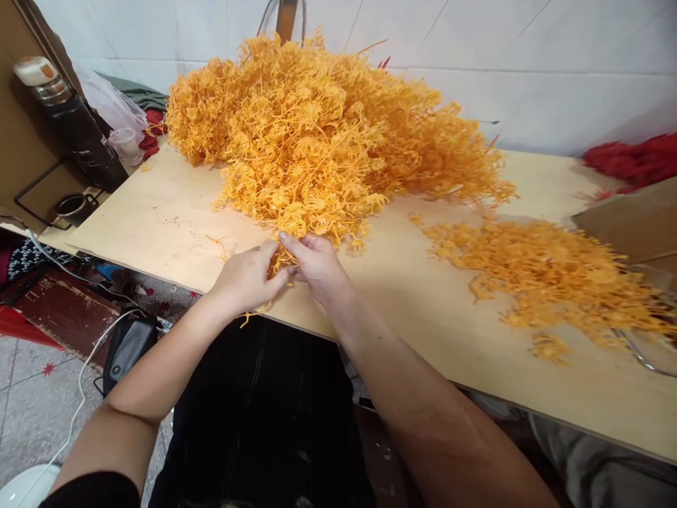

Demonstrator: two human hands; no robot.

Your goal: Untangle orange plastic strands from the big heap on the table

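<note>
A big heap of yellow-orange plastic flower sprigs covers the back middle of the table. At its front edge, my left hand is closed around some yellow sprigs, its thumb pointing right. My right hand meets it there, thumb and fingers pinched on the same yellow pieces. Both hands are close together just above the table's front edge. Exactly which stem each finger grips is hidden. A thin loose strand hangs below my left hand.
A smaller pile of yellow sprigs spreads over the right of the wooden table. At left stand a black thermos and a dark metal cup. Red pieces and a cardboard box lie at right. A white cable hangs at lower left.
</note>
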